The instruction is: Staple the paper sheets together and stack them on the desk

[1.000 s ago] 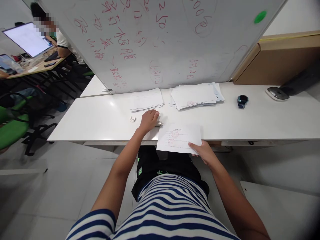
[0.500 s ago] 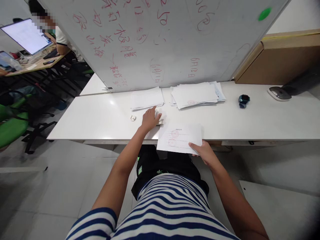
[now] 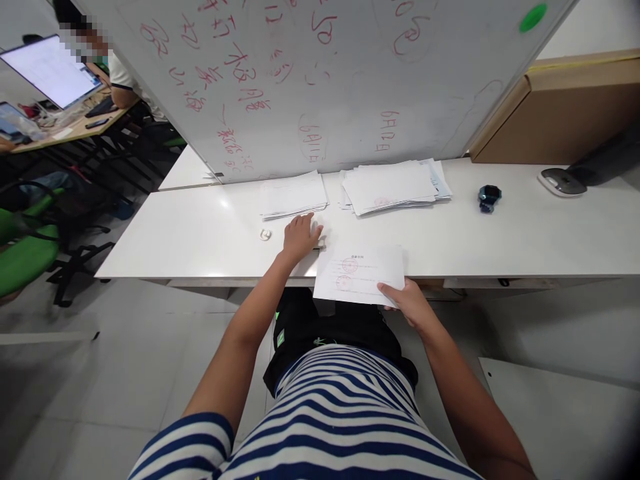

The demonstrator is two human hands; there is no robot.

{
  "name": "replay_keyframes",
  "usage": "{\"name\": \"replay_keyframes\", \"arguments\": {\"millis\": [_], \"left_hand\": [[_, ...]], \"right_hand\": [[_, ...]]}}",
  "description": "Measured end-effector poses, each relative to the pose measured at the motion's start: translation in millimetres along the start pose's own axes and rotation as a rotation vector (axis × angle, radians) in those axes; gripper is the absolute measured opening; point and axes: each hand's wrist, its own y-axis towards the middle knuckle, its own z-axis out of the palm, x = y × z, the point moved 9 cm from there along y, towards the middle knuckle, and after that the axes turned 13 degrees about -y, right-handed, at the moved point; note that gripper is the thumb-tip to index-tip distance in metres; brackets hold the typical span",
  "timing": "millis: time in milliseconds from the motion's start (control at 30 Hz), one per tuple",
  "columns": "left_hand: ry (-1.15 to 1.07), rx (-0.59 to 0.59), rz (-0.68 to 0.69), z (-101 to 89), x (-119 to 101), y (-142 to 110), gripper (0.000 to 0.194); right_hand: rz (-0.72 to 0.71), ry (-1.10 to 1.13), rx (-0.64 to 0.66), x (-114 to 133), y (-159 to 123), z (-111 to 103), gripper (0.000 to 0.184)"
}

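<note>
My right hand (image 3: pixel 404 299) grips the lower right corner of a white printed sheet (image 3: pixel 357 277), thumb on top. Red round stamps and lines of text show on the sheet, which reaches over the table's front edge. My left hand (image 3: pixel 301 237) is palm down on the tabletop, fingers stretched out and thumb apart. Beneath and beside its thumb a small light-coloured object (image 3: pixel 321 244) peeks out at the sheet's upper left corner; most of it is hidden, so its kind is unclear. Just beyond the left fingertips lies a paper stack (image 3: pixel 295 195).
A larger paper stack (image 3: pixel 393 187) lies against the whiteboard (image 3: pixel 350 87). A small white curled item (image 3: pixel 265 235) is left of my hand. Rightward on the white table (image 3: pixel 190 233) are a dark watch (image 3: pixel 489 197), a mouse (image 3: pixel 561 181) and a cardboard box (image 3: pixel 555 120). A person sits far left.
Both hands and the sheet stay almost where they were. The view has shifted very slightly, so the whiteboard and table sit a little higher in the picture.
</note>
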Motion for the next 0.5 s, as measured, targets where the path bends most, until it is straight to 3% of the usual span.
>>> {"name": "replay_keyframes", "arguments": {"millis": [500], "left_hand": [[0.038, 0.038, -0.053, 0.8, -4.3, -1.1, 0.056]], "right_hand": [[0.006, 0.006, 0.011, -0.8, 0.3, 0.5, 0.031]]}}
